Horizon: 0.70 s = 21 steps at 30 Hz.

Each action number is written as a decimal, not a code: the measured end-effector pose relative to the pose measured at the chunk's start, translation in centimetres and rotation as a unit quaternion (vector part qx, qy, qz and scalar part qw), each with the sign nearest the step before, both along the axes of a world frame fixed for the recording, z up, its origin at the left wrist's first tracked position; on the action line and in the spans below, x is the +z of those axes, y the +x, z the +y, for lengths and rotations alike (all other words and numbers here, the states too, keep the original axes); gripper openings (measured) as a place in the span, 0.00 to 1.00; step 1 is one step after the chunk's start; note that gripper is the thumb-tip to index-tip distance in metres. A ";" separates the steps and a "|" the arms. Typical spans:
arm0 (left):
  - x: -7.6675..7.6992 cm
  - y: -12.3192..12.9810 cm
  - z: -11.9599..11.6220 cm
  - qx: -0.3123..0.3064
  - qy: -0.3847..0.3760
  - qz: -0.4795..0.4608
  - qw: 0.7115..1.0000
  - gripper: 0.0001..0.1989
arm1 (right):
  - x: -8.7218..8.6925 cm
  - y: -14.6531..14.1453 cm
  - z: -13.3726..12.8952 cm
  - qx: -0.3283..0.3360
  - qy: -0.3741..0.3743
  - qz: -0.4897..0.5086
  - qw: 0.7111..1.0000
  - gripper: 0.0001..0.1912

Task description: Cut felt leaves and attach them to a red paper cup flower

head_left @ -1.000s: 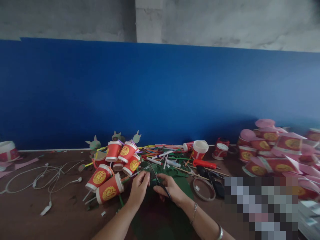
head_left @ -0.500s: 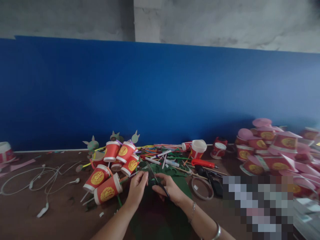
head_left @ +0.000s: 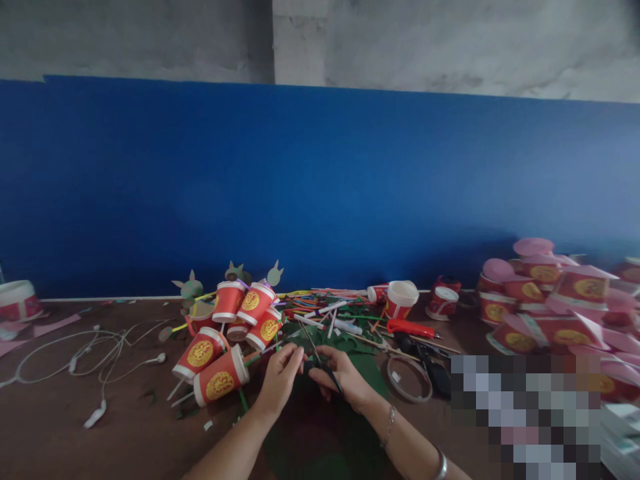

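My right hand is closed around the dark handles of a pair of scissors, whose blades point away and slightly left. Close by on the left, my left hand pinches with thumb and fingers at the blades' side. What lies in that pinch is too small and dark to make out. Dark green paper spreads on the table beneath both hands. Beyond the fingertips lie cut green scraps, markers and coloured pipe-cleaner-like strips.
Red paper cups with green animal-head cutouts stand left. White earphones trail farther left. A red-handled cutter, tape roll and white-rimmed cup lie right. Pink-topped cups pile at far right, before a blue partition.
The whole view has shifted slightly, so everything sits a little farther right. Both hands keep nearly the same pose, with the scissors still in my right hand.
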<state>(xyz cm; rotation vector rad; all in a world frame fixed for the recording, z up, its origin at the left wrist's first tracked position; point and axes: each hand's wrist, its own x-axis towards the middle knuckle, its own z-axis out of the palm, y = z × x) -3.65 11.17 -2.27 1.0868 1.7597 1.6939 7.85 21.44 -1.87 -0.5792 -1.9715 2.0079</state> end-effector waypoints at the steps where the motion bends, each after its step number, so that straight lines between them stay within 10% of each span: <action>1: 0.0 0.0 0.0 -0.003 -0.002 -0.001 1.000 0.17 | 0.0 0.0 0.0 0.005 -0.001 0.001 1.000 0.30; 21: 0.0 0.0 0.0 -0.003 -0.004 -0.007 1.000 0.18 | -0.1 0.3 0.3 0.016 0.017 -0.015 1.000 0.30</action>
